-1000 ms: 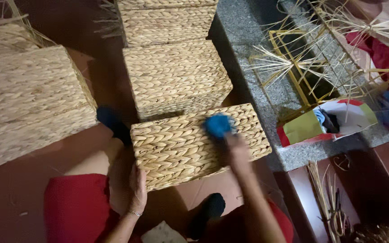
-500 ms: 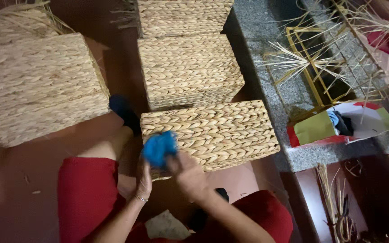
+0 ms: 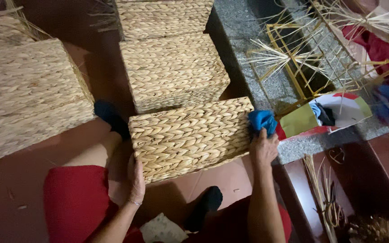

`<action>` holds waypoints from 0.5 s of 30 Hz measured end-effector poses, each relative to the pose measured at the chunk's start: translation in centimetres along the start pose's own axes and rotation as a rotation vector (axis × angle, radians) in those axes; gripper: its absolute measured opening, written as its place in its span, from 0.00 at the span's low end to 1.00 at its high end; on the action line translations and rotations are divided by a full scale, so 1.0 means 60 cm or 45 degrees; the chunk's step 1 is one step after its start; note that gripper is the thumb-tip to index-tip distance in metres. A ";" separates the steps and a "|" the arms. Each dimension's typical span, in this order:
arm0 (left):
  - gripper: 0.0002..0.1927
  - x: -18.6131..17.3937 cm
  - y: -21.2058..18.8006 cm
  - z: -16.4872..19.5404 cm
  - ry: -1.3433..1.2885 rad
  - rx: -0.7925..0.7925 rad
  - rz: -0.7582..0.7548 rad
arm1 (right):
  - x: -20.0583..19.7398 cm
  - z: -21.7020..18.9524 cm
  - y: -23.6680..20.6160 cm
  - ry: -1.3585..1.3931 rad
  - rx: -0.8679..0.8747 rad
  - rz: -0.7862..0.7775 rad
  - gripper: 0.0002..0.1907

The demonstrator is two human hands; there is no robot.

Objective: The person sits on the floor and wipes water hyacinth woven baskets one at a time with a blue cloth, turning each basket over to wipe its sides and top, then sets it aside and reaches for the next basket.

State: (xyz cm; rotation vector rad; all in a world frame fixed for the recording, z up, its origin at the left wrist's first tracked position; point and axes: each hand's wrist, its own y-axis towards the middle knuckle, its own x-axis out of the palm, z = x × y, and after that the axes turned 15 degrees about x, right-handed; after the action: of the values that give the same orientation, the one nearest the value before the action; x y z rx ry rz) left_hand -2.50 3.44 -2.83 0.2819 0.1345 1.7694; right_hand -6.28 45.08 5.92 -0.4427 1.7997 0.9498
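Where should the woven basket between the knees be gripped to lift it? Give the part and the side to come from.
Grip the woven basket at its two short ends, coming in from left and right together. It is long, boxy and shows no handles, so one hand would likely tip it. The left hand already rests on the near left corner; the right hand is at the right end but holds a blue cloth.

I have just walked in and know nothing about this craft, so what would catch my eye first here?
Most striking is the woven straw basket at the centre, steadied by the left hand at its near corner while the right hand presses a bright blue cloth to its right end. More woven baskets crowd behind and to the left, and a yellow frame with loose straw lies on the grey stone ledge to the right.
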 end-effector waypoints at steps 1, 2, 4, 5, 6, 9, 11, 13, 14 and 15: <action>0.34 0.002 0.000 -0.001 -0.064 -0.057 0.032 | -0.001 -0.011 -0.010 -0.029 -0.008 0.045 0.15; 0.36 0.002 0.000 -0.003 -0.126 -0.116 0.063 | -0.004 -0.033 -0.025 -0.108 0.032 -0.168 0.18; 0.37 0.001 -0.002 -0.007 -0.129 -0.092 0.053 | -0.020 -0.097 -0.072 0.078 -0.252 -0.310 0.25; 0.37 -0.001 -0.003 -0.009 -0.129 -0.077 0.048 | -0.035 -0.130 -0.105 0.342 -0.570 -0.230 0.29; 0.36 -0.004 -0.005 -0.011 -0.139 -0.088 0.023 | -0.046 -0.171 -0.143 0.290 -0.717 -0.155 0.35; 0.33 -0.012 -0.010 -0.012 -0.075 -0.029 -0.052 | -0.090 -0.260 -0.250 0.627 -0.913 -0.389 0.23; 0.33 -0.013 -0.012 -0.008 0.040 0.079 -0.071 | -0.108 -0.292 -0.291 0.797 -1.153 -0.346 0.20; 0.32 -0.013 -0.012 -0.007 0.078 0.083 -0.062 | -0.107 -0.310 -0.300 0.782 -1.259 -0.401 0.23; 0.32 -0.012 -0.014 -0.006 0.086 0.072 -0.057 | -0.100 -0.311 -0.290 0.752 -1.224 -0.419 0.20; 0.31 -0.013 -0.012 -0.004 0.086 0.060 -0.057 | -0.088 -0.306 -0.265 0.720 -1.187 -0.441 0.17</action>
State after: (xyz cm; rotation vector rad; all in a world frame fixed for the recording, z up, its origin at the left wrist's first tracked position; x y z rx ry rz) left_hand -1.76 2.84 -3.35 0.2510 0.2294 1.7335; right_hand -4.53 20.34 7.56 -1.6826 1.5543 1.4690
